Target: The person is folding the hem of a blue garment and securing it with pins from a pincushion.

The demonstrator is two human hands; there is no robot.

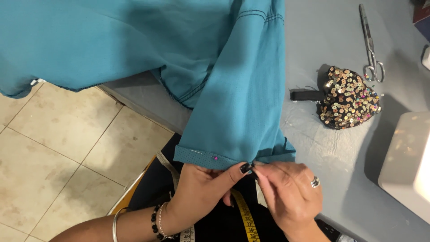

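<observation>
Teal cloth (233, 89) cut off at the top and left edges, so full shape not readable; most of it heaped on the grey table (340, 134), one folded panel hanging over the table edge toward six o'clock. Hem (210, 157) of that panel turned up, held by a pin with a pink head (216, 157) at its middle.

Left hand (201, 192) at six o'clock, thumb and fingers pinched shut on the hem's lower edge, dark-polished thumbnail showing. Right hand (289, 195) just beside it at five o'clock, ringed, fingertips pressed together right at the hem where the two hands meet; whatever sits between those fingertips too small to make out, possibly only cloth. Forearms cut off by the bottom edge; bracelets on the left wrist.

Yellow tape measure (246, 219) partly hidden under the hands, running out of frame at six o'clock over dark clothing.

Sequinned pouch (347, 98) at three o'clock, well apart from the hands, its black strap pointing toward the cloth. Scissors (371, 49) at one o'clock, closed. White machine (407, 157) cut off at the right edge, at four o'clock.

Bare table between cloth and pouch, and between right hand and machine. Tiled floor (67, 148) open at eight o'clock beyond the table edge.
</observation>
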